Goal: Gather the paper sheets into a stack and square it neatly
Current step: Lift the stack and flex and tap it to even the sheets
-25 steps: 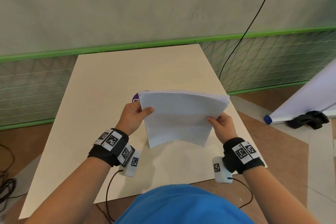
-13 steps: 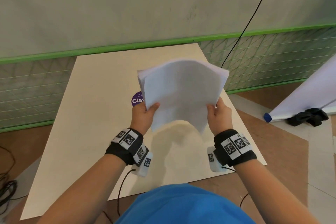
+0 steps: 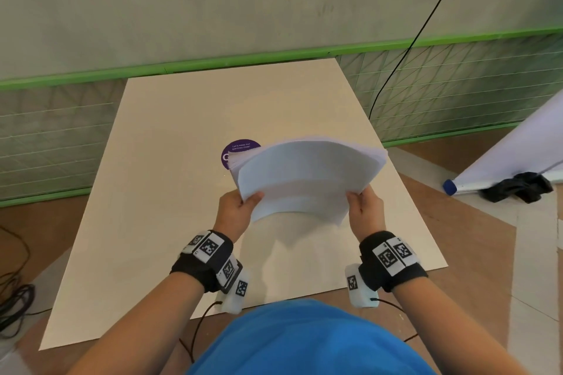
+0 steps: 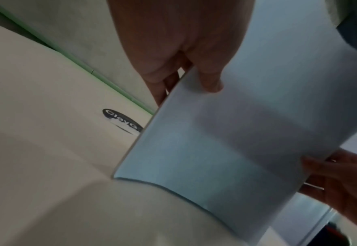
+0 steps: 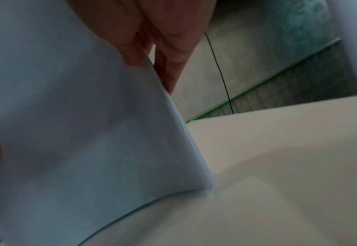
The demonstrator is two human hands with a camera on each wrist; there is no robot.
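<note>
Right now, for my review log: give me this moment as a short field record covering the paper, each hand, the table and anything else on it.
paper stack: held in the air above the table, bowed, sheet edges fanned at the far left corner, not yet squared
left hand: grips the stack's left edge, thumb on top
right hand: grips the stack's right edge, thumb on top
table: pale top, stack's shadow on it
purple sticker: on the table, partly hidden behind the stack
loose sheets: none visible

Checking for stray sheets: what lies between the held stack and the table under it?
Nothing: the stack hangs above bare table, only its shadow beneath, per the head view.
</note>
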